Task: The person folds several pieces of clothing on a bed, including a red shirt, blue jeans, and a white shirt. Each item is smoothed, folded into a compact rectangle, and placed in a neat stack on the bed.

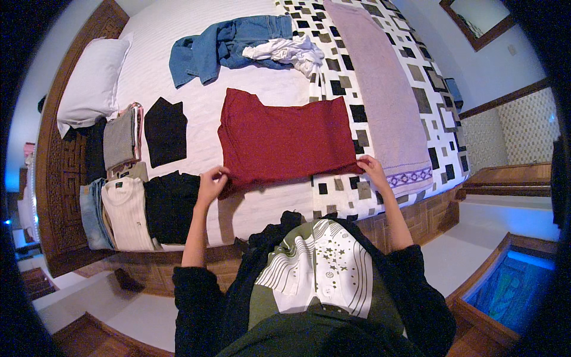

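Observation:
A dark red garment (288,137) lies spread across the bed in front of me, its near edge slightly raised. My left hand (212,183) pinches its near left corner. At the near right corner, my right hand (372,171) grips the cloth between thumb and fingers. I cannot tell what kind of garment it is. Left of it lies a folded black garment (165,132). Nearer to my left hand is another folded black garment (172,205), beside a cream ribbed top (126,214).
Blue jeans (220,50) and a crumpled white cloth (288,53) lie at the far side. A lilac towel (380,89) runs along the patterned blanket (422,101) on the right. Folded grey clothes (122,140) sit near the pillow (95,83) and carved headboard (62,178).

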Demonstrator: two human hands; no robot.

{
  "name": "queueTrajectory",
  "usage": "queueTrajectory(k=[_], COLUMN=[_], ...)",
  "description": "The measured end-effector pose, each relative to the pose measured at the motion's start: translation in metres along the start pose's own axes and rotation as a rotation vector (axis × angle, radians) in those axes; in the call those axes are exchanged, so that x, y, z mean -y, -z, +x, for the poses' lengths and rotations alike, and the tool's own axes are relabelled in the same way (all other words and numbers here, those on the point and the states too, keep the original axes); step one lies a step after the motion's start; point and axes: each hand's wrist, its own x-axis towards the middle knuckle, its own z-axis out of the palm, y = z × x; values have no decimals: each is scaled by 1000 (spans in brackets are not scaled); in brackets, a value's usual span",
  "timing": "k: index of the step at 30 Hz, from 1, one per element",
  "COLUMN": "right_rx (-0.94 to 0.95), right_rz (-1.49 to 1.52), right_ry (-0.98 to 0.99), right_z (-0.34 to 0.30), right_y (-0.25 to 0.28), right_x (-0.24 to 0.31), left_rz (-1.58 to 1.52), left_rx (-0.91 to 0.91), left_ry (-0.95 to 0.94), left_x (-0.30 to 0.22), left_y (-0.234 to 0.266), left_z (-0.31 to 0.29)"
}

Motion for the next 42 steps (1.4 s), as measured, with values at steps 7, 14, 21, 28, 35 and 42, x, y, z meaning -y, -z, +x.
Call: queueTrajectory(k=[7, 14, 21, 28, 35, 42], right_rx=[-166, -429, -558, -512, -437, -467], right_rz=[-17, -584, -713, -381, 4, -404], right_ry=[-45, 2, 14, -18, 0, -43], right_z=[18, -14, -7, 12, 26, 30], right_y=[-20, -49, -57, -43, -31, -32], right_x=[-20, 6, 13, -5, -3, 14], left_rz=[-94, 192, 293, 449, 50, 115], left_rx=[-172, -309, -374, -316, -482, -381], left_ry=[387, 214, 191, 91, 29, 119], left_x=[65, 36, 28, 7, 34, 44], left_y=[-11, -34, -37, -33, -24, -18], left_z=[8, -16, -4, 22, 43, 58])
